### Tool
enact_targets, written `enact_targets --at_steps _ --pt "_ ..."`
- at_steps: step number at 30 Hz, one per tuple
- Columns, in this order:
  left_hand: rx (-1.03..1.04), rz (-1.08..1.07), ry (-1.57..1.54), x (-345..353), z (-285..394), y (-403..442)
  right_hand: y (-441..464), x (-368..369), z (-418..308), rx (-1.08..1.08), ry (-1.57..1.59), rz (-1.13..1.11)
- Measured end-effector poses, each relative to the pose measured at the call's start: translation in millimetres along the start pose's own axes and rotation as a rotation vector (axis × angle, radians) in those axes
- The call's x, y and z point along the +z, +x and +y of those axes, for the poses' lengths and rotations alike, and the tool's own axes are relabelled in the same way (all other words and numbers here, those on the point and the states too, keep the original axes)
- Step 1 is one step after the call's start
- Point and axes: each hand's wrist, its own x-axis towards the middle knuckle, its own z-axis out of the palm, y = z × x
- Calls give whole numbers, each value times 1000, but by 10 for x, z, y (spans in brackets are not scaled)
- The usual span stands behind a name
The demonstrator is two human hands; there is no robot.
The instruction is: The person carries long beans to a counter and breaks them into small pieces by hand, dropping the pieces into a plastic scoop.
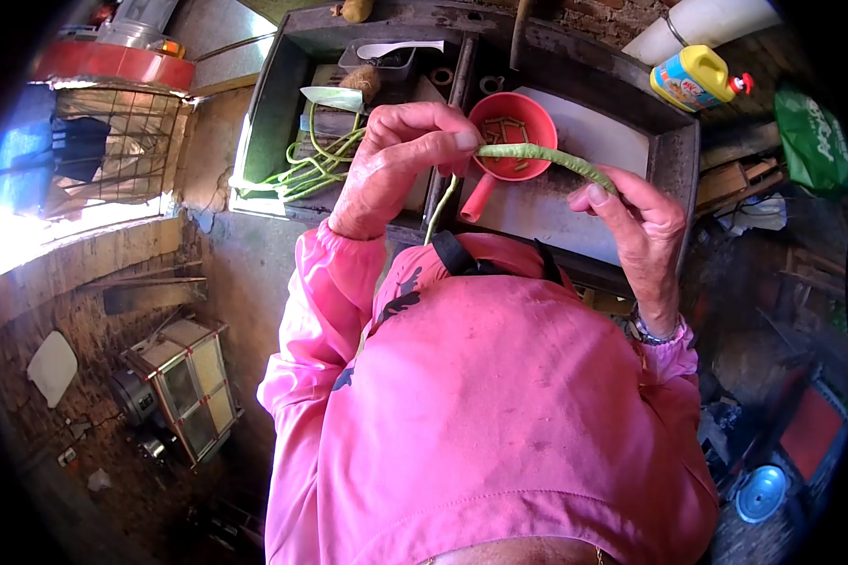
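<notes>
A long green bean (542, 153) stretches between my two hands above a red plastic dipper (478, 201). My left hand (396, 155) pinches it between thumb and fingers, and a thin length hangs below that hand toward the pink apron (518, 377). At the other end, my right hand (643, 221) has the bean's tip between thumb and forefinger. Short bean pieces (507, 137) lie inside the dipper. More long green beans (316, 174) are heaped on the left side of the counter, beside a broad pale blade (333, 98).
The dark-framed counter (674, 160) has a raised divider (461, 75). A dark tub with a white spoon (400, 47) stands at the back left. A yellow bottle (693, 77) and green bag (808, 141) are at the right. A glass-fronted cabinet (193, 386) is low on the left.
</notes>
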Motion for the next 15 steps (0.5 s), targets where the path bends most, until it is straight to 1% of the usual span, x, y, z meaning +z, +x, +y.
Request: enact_targets --at_steps 2,5,8,11,15 --pt "-7 -9 -8 -7 -15 12 2 0 19 0 -10 -3" --pt "-76 17 -50 3 -23 19 6 0 30 36 -24 -9" --pt "-74 29 -166 -23 -54 51 12 2 88 41 -27 -34" --pt "-72 -6 -270 -57 -67 58 11 26 157 50 10 -41" --pt "-86 -41 -271 -87 -81 55 24 34 160 109 79 -36"
